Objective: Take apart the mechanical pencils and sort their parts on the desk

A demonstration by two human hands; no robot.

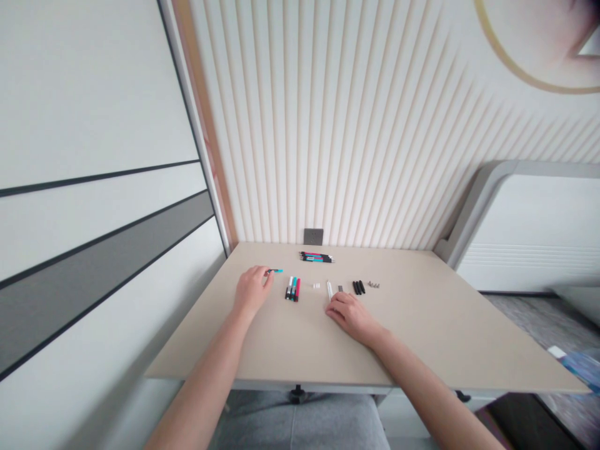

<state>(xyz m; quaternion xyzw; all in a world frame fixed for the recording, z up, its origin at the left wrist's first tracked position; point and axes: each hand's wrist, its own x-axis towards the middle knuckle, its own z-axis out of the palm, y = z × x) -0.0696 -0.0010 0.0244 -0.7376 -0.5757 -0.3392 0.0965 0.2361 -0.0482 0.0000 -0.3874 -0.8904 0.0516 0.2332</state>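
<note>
My left hand (253,289) is above the left part of the desk, thumb and fingers closed on a blue pen barrel (277,270) with a dark end. To its right lie several pen barrels (293,289) in white, blue and red, side by side. My right hand (350,312) rests low on the desk, its fingertips pinched at the near end of slim white pen refills (329,289). How many refills it touches is hidden. Just beyond its fingers is a small grey piece (340,288). Small white pieces (316,285) lie between the hands.
Black grips (359,287) and small metal springs or tips (374,285) lie right of my right hand. Several whole pens (317,257) are stacked at the back of the beige desk (422,337). A dark wall socket (314,236) sits behind them; a white cabinet (94,262) borders the left.
</note>
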